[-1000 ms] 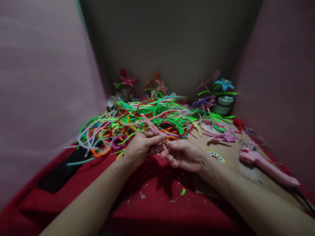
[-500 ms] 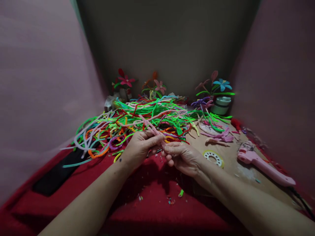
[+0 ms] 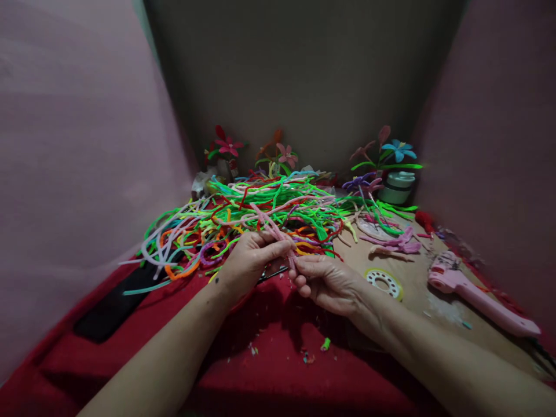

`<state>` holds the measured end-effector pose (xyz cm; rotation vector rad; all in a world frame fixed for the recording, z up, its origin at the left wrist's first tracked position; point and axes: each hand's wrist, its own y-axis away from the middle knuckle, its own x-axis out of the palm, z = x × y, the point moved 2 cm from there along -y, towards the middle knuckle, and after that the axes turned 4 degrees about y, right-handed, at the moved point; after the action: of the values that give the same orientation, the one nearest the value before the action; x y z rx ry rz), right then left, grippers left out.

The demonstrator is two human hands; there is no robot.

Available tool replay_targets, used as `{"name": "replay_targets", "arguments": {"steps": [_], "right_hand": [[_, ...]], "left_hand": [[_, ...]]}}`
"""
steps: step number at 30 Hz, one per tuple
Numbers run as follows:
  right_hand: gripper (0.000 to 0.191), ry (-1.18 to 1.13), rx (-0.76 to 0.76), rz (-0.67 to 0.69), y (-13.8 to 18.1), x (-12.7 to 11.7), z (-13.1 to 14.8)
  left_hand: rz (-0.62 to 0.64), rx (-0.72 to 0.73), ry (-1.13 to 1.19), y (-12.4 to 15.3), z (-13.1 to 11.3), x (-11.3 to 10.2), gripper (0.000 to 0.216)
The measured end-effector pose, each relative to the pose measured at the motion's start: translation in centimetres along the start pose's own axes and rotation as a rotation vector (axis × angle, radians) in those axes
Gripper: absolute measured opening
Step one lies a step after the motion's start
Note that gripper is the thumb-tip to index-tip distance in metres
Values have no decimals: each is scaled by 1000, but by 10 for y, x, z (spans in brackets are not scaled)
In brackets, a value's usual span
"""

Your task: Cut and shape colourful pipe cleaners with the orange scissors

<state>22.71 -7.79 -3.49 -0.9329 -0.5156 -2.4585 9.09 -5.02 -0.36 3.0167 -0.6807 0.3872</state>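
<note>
My left hand and my right hand meet in the middle over a red cloth. Both pinch a pale pink pipe cleaner that runs up and left from my fingertips into a big heap of pipe cleaners in green, orange, red, white and purple. The left thumb and fingers close on its upper part; the right fingers are curled round its lower end.
A pink glue gun lies on brown cardboard at the right, with a tape roll nearer my hand. Finished pipe-cleaner flowers and a small pot stand at the back. A black flat object lies at left.
My hands stay pinched on the pink pipe cleaner, with only small shifts of the fingers. The view has moved slightly.
</note>
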Motion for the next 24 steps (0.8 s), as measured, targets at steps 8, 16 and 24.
{"name": "replay_targets", "arguments": {"steps": [8,16,24], "right_hand": [[18,133,-80,-103,3,2,-1],[22,197,-175,-193,5,3,1],[21,281,-206,-93,4,1,3]], "left_hand": [[-14,56,-59,2,-3,1,15],[-43,73,-22,0,-5,1,14],[-52,59,-90,-2,-4,-1,17]]}}
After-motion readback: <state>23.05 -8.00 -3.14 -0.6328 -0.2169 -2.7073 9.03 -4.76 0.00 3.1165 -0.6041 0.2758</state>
